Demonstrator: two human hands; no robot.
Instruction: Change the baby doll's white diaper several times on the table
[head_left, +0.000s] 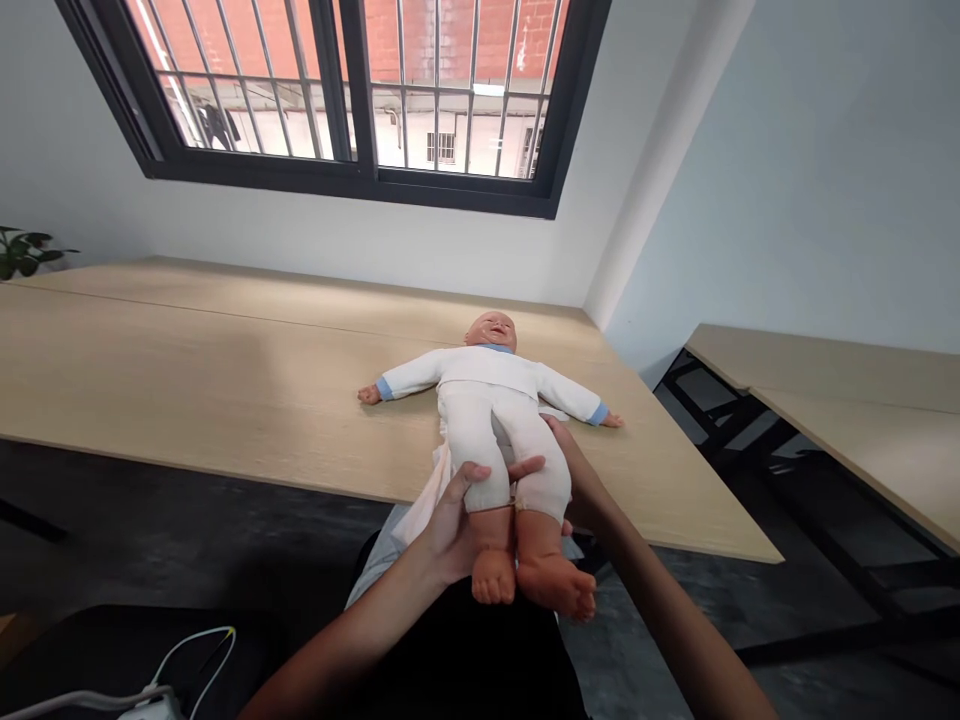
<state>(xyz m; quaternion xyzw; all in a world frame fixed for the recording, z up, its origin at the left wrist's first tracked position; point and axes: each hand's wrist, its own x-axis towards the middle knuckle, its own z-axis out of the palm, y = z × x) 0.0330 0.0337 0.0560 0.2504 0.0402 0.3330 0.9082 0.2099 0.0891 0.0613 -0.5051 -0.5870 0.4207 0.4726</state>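
Note:
A baby doll (487, 385) in a white long-sleeved top and white leggings with blue cuffs lies on its back on a light wooden table (225, 370), arms spread. Its bare feet reach past the table's front edge. My left hand (454, 530) wraps the doll's leg on the left side of the picture, fingers crossing toward the other leg. My right hand (577, 480) holds the other leg from the far side, near the thigh. A white cloth (427, 490) sticks out from under the doll's hips, beside my left hand.
A second wooden table (840, 400) on a black metal frame stands at the right, beyond a gap of dark floor. A white power adapter (150, 707) with cables lies at the lower left. A leafy plant (22, 252) shows at the far left, below a barred window (352, 90).

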